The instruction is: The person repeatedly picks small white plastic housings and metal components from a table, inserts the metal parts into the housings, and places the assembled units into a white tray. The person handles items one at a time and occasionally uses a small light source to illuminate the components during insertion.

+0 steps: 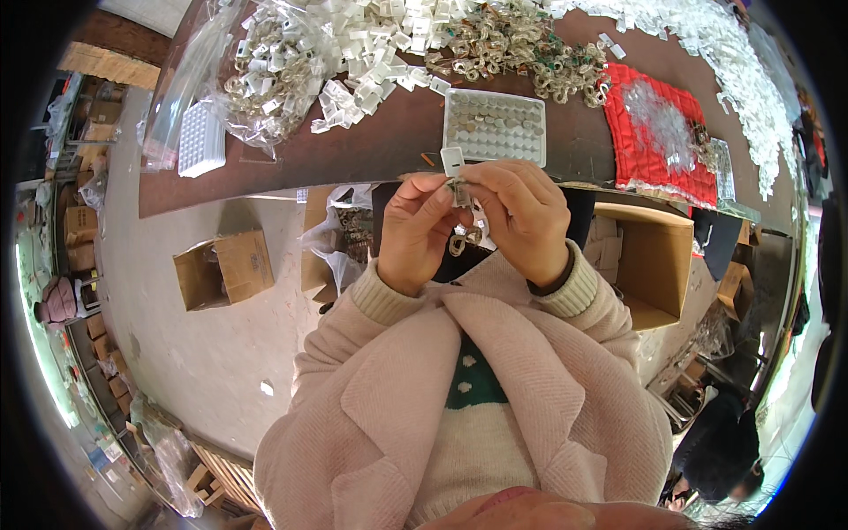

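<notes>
Both forearms angling up & in, hands meeting just above frame ctr! L hand (413,231) comes in w/ fingers curled, thumb & index pinched on a small white casing (452,161); R hand (521,221) arches over from the other side, thumb & index closed on it too. Casing's right btwn the two sets of fingertips, upper end poking above 'em, a greenish bit (457,184) showing at the pinch. Wire coil (457,245) dangles below, btwn the palms. White tray (495,157) w/ round discs sits just beyond, upper ctr.
</notes>
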A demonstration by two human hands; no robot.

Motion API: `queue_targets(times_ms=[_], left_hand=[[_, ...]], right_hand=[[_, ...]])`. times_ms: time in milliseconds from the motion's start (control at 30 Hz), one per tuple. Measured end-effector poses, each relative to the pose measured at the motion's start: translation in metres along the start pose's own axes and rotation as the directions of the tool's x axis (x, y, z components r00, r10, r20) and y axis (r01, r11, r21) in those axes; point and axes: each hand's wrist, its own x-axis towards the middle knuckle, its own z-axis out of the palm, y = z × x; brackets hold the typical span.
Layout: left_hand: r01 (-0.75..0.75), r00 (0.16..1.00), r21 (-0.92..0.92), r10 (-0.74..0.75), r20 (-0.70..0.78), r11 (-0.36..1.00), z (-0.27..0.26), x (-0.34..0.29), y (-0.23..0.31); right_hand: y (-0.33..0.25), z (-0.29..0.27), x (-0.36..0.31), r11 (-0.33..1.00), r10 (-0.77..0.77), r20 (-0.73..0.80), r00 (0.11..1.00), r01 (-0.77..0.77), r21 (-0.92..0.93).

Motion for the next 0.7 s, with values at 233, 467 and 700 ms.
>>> queue_targets(times_ms=[233, 467, 700], left_hand=[[0.014, 0.999, -0.016, -0.014, -0.029, 1.0, -0.004, 0.003, -0.005], [-0.043, 0.994, 0.056, 0.049, -0.102, 0.997, -0.003, 0.005, -0.007], [-0.024, 0.997, 0.057, 0.028, -0.068, 0.998, -0.005, 0.009, -0.008]], right_hand=[[0.007, 0.004, -0.004, 0.992, -0.109, 0.074, 0.991, 0.114, -0.054], [0.036, -0.013, -0.013, 0.958, 0.21, -0.042, 0.977, -0.215, -0.191], [0.087, -0.019, -0.014, 0.838, 0.269, -0.128, 0.955, -0.297, -0.457]])
